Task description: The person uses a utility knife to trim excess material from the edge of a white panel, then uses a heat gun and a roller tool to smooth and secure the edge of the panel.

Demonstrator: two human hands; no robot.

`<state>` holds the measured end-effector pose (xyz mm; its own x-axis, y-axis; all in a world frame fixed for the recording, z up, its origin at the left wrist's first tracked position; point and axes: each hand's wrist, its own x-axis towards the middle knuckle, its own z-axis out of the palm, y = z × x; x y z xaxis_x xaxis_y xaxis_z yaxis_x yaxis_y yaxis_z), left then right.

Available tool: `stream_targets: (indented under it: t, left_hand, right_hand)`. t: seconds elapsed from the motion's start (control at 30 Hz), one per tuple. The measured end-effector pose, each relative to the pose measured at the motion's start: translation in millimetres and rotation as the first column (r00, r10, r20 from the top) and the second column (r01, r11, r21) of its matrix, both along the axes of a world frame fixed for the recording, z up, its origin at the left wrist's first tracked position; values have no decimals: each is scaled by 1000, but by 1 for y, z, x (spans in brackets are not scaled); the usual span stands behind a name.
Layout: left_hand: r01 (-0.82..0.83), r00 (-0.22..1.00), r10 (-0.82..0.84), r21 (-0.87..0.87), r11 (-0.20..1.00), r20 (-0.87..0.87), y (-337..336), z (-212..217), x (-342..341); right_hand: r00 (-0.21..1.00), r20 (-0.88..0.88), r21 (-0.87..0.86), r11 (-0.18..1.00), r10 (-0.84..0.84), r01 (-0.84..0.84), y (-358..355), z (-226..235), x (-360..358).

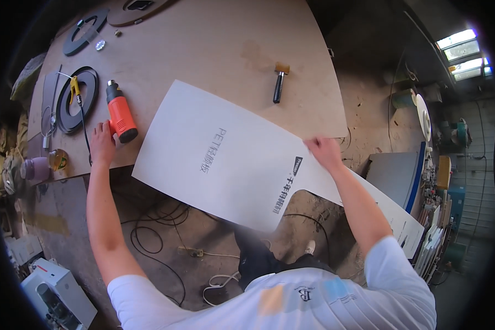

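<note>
A large white panel (225, 151) with dark printing lies slanted over the near edge of a wooden workbench (214, 38), part of it hanging past the edge. My right hand (323, 151) grips the panel's right edge. My left hand (102, 144) rests flat on the bench near its front edge, touching the base of an orange-and-black heat gun (120, 113) that lies beside the panel's left corner.
On the bench lie a small brush with a black handle (279, 82), dark rings (77, 99), a yellow-handled tool (75, 88) and a dark ring segment (85, 32). Cables (159, 236) trail on the floor below. Stacked boards (396, 176) stand at right, a white machine (58, 294) at lower left.
</note>
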<state>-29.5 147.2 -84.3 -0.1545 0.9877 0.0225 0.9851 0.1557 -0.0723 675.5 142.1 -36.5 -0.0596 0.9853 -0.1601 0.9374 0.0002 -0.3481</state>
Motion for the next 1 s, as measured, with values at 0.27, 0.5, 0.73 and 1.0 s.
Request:
stream_targets:
  t: [0.27,0.5,0.73,1.0]
  left_hand:
    - [-173,834,-84,403,899,545,-157,51,69]
    - [-572,7,208,-167,803,978,-347,54,306]
    - [-63,-264,263,-289,955,928,-403,110,533]
    - [297,-78,390,-352,888,918,-497,108,674]
  right_hand:
    - [942,-42,-296,904,-334,307,181,-31,-97]
    - [733,-652,-81,979,-192,185,11,-14,-56]
    - [607,-638,-354,881,-474,316,-344,50,99]
    - [484,-495,-249,652,-721,716,-674,46,273]
